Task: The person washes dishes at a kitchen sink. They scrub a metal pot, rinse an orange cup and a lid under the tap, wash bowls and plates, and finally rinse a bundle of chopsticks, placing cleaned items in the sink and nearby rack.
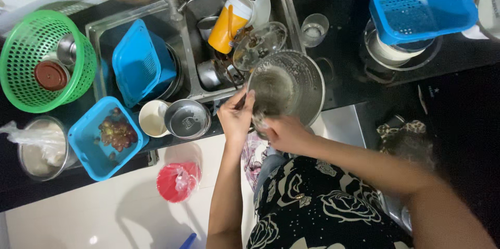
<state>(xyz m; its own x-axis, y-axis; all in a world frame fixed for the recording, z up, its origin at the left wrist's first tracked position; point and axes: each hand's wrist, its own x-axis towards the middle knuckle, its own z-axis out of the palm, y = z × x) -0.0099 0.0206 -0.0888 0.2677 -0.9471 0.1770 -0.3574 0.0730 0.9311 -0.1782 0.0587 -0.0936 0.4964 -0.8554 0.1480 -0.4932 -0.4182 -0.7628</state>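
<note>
Now, you have the large steel pot (291, 85) tilted over the front edge of the sink (195, 92), its mouth turned up toward you, with soapy film on the inner wall. Your right hand (285, 133) is closed around the near rim from below, so keep that grip firm; a wet, soapy rim probably slips easily. Your left hand (237, 116) has its fingers curled together at the rim's left side, apparently pressing something small against the metal, though what it pinches is too hidden to tell. Work round the inner wall in short strokes and turn the pot with the right hand rather than stretching the left. Mind the glass lid (260, 43) and the orange jug (229, 25) just behind the pot, and the small steel bowl (187, 119) near your left wrist.
</note>
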